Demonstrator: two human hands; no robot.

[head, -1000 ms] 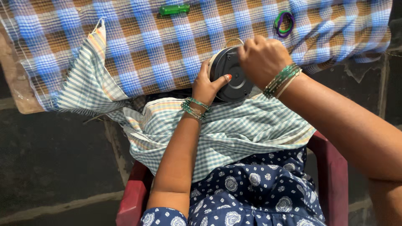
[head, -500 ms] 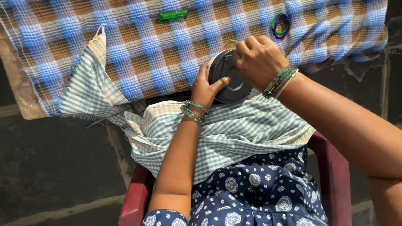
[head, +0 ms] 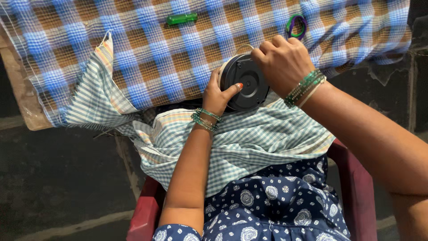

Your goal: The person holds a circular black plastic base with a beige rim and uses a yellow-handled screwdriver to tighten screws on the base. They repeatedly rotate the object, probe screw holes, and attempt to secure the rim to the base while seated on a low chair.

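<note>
Black round disc-shaped case (head: pixel 246 85), upright at the table edge: left hand (head: pixel 218 96) cups its lower left side, thumb pressed flat on its face. Right hand (head: pixel 283 62) curls closed over its upper right rim. Green-checked cloth (head: pixel 249 138) lies beneath; blue-brown plaid cloth (head: pixel 156 49) covers the table behind.

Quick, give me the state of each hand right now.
Left hand: closed on the black disc, thumb across its face.
Right hand: closed in a fist at the disc's top edge; what it pinches cannot be told.
</note>
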